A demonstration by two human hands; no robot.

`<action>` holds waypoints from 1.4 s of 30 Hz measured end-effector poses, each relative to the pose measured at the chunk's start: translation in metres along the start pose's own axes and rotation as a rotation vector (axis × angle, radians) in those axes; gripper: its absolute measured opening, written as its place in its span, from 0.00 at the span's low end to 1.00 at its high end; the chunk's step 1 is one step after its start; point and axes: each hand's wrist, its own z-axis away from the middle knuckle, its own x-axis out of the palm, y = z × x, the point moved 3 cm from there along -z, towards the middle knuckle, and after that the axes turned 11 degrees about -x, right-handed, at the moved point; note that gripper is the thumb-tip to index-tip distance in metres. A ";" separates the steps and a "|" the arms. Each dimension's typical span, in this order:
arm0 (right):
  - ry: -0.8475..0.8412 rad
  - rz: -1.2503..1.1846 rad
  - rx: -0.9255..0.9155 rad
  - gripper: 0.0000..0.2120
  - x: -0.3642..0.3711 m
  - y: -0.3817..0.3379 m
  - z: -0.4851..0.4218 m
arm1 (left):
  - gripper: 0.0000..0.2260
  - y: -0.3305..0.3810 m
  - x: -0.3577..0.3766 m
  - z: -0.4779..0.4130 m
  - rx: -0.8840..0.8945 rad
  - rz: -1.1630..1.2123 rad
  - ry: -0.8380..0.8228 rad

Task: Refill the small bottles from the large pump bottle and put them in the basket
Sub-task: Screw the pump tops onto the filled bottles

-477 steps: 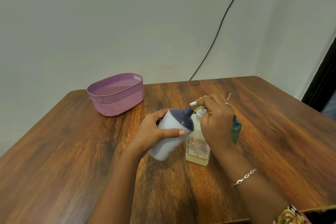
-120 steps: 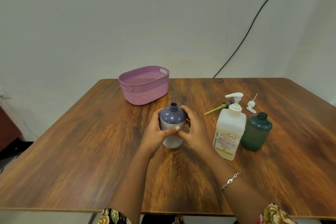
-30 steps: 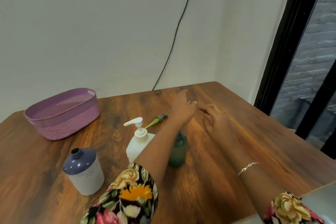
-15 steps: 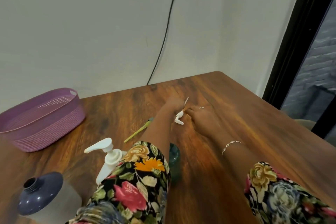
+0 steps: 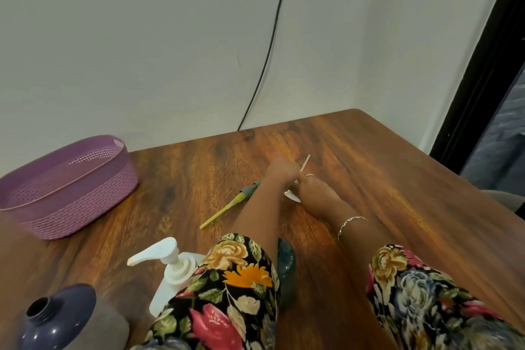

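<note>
Reached just now toward tabletop (image 5: 383,179) far right corner: white pump (image 5: 292,196), pinched in right hand (image 5: 316,193); left hand (image 5: 279,171) grip unclear. Likely capping open purple bottle (image 5: 62,318) next.

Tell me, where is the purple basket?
In the head view, the purple basket sits at the far left of the wooden table, close to the wall, beyond and to the left of the white pump bottle.

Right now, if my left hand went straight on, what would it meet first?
Past the pump at it, the left hand seems to face only bare table, then the wall; depth is unclear.
</note>
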 end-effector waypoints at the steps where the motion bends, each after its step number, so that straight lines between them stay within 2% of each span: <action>1: 0.012 0.019 -0.004 0.16 0.001 0.001 -0.002 | 0.09 -0.001 0.000 0.001 0.010 -0.035 0.019; 7: 0.002 0.119 -0.010 0.13 0.004 0.001 0.003 | 0.13 -0.003 -0.004 0.012 0.036 -0.024 0.041; 9: 0.108 0.129 -0.016 0.14 -0.004 0.001 0.008 | 0.12 -0.002 -0.006 0.016 0.079 -0.074 0.093; 11: 0.258 0.105 -0.004 0.18 -0.014 0.003 0.013 | 0.12 0.002 -0.009 0.023 0.160 -0.097 0.200; 14: 0.464 0.048 0.041 0.11 -0.044 -0.004 0.024 | 0.15 0.016 -0.009 0.042 0.354 -0.068 0.383; 16: 0.593 -0.126 0.109 0.09 -0.067 -0.015 0.034 | 0.19 0.024 -0.009 0.061 0.478 -0.047 0.473; 19: 0.696 -0.326 0.209 0.05 -0.087 -0.020 0.043 | 0.21 0.028 -0.011 0.087 0.574 -0.034 0.489; 22: 0.755 -0.533 0.263 0.08 -0.104 -0.030 0.043 | 0.22 0.026 -0.021 0.108 0.612 -0.013 0.477; 26: 0.769 -1.093 0.379 0.16 -0.142 -0.071 0.042 | 0.26 0.020 -0.046 0.137 0.630 0.129 0.413; 29: 0.826 -1.337 0.289 0.15 -0.171 -0.099 0.033 | 0.28 0.015 -0.072 0.160 0.662 0.240 0.421; 30: 0.824 -1.353 0.283 0.16 -0.181 -0.108 0.030 | 0.28 0.012 -0.081 0.165 0.671 0.258 0.427; 33: 0.810 -0.924 0.280 0.17 -0.205 -0.129 0.016 | 0.27 -0.003 -0.112 0.177 0.701 0.278 0.410; 35: 0.835 -0.802 0.261 0.17 -0.218 -0.142 0.007 | 0.25 -0.017 -0.137 0.183 0.744 0.293 0.399; 37: 0.808 -0.637 0.174 0.13 -0.234 -0.161 0.002 | 0.21 -0.035 -0.164 0.191 0.805 0.281 0.412; 40: 0.826 -0.628 0.077 0.05 -0.252 -0.185 -0.007 | 0.18 -0.064 -0.200 0.196 0.882 0.314 0.401; 42: 0.819 -0.642 0.052 0.07 -0.263 -0.203 -0.014 | 0.19 -0.088 -0.220 0.195 0.884 0.342 0.407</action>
